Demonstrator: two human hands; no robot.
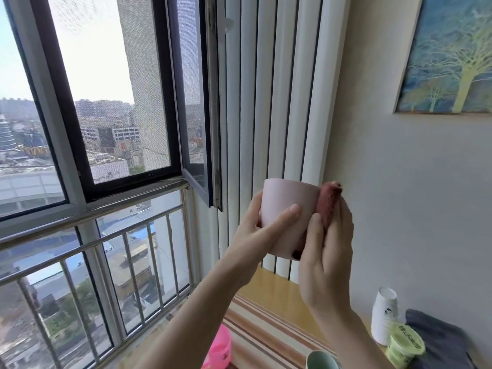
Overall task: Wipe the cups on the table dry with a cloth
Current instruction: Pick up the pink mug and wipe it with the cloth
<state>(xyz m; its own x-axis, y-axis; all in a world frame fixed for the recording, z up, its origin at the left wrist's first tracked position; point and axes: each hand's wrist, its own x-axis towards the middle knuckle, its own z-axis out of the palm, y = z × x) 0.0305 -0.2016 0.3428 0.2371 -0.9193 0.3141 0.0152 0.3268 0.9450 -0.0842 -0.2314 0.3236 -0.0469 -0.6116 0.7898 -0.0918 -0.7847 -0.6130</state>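
- we see a pale pink cup point(286, 209) held up in the air in front of the white vertical blinds point(269, 102), well above the bench point(269, 339); its inside is hidden from us.
- the left hand point(255, 230) wraps round the cup's near side, grip clamped on it, one finger laid across the smooth wall.
- the right hand point(327, 259) presses a dark red cloth point(328, 202) against the cup's right side, grip closed round the cloth; the cloth looks coarse and folded.
- low on the bench stand a green cup point(320, 360), only its rim showing, a stack of white paper cups point(383, 315) upside down, and a green lidded tub point(404, 344) lying tilted just beside the stack.
- a pink plastic basket point(219, 350) sits at the bench's left edge, a grey cloth point(439, 339) at the right.
- the bench carries a striped covering over yellow wood.
- a window point(106, 102) with a metal railing point(87, 249) looks over a city; a tree painting point(450, 54) hangs on the wall.
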